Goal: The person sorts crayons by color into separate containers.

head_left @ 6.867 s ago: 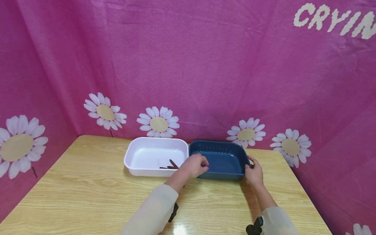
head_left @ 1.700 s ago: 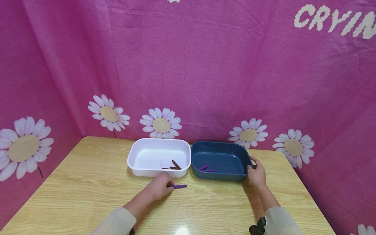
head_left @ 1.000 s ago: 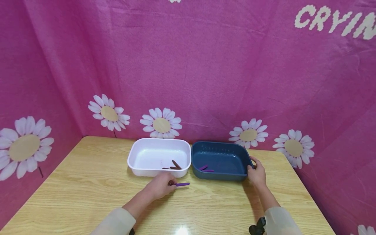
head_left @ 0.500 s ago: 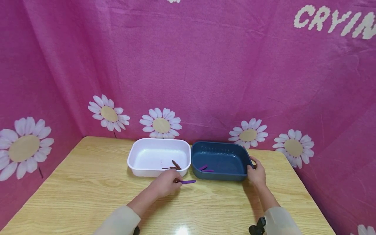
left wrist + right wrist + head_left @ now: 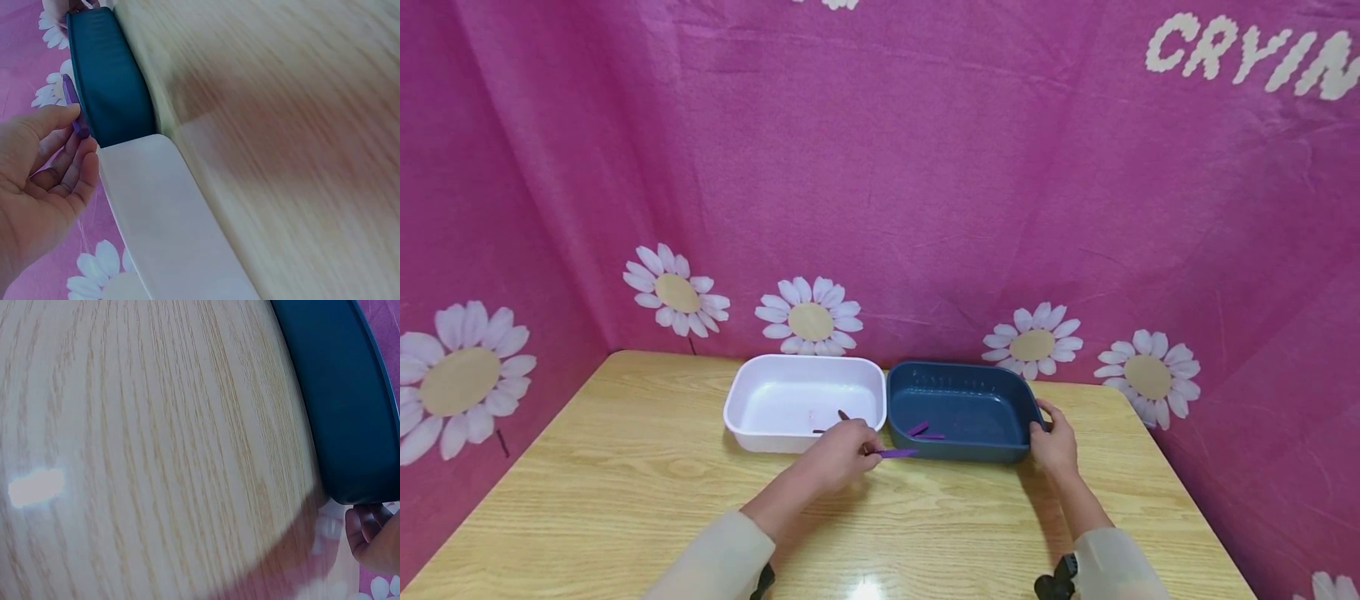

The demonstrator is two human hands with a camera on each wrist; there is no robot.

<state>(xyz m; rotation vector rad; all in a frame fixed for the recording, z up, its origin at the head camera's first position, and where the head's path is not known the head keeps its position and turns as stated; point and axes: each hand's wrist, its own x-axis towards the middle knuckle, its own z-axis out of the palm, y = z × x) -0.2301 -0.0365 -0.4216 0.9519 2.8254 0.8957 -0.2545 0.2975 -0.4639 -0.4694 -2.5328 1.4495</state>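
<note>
L hand [image 5: 838, 454] is pinching a purple stick [image 5: 897, 453] betw thumb and fingertips, holding it just above the wooden table [image 5: 625, 483] at the front wall of the blue tub [image 5: 958, 454], near its junction w/ the white tub [image 5: 752, 437]. R hand [image 5: 1054, 442] is gripping the blue tub's right end, fingers curled round the rim. Two more purple sticks [image 5: 925, 432] are lying inside the blue tub; brown sticks [image 5: 842, 417] are lying in the white one

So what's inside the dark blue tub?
Two purple sticks lie on the floor of the dark blue tub. Its near wall hides the front strip of the floor, so anything there cannot be seen.
</note>
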